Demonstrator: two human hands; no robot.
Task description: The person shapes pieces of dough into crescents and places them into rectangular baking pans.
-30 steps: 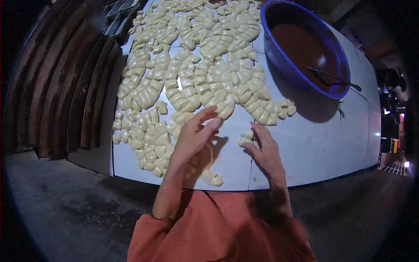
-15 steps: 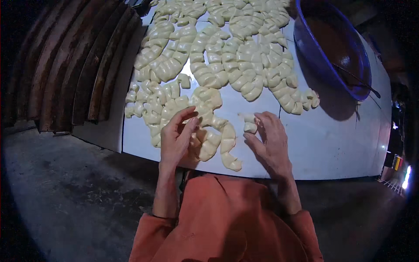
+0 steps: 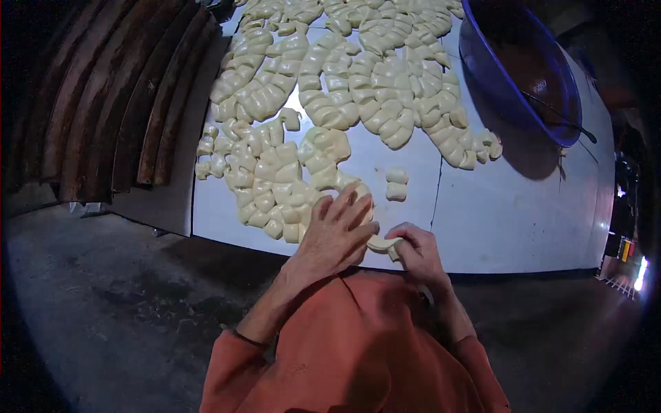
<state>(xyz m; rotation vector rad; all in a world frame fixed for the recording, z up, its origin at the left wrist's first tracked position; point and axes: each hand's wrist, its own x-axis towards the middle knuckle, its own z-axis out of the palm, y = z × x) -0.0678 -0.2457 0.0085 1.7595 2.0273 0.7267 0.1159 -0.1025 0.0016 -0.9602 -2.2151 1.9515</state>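
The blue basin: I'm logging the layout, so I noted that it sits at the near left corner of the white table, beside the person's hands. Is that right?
Not quite. The blue basin does sit on the white table, but at its far right, well away from the left hand and right hand, which work a dough piece at the near edge. The head view shows this.

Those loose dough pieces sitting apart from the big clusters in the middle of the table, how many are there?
2: a pair of small dough pieces lying one above the other on the white table, just beyond the right hand. Others may be hidden under the left hand.
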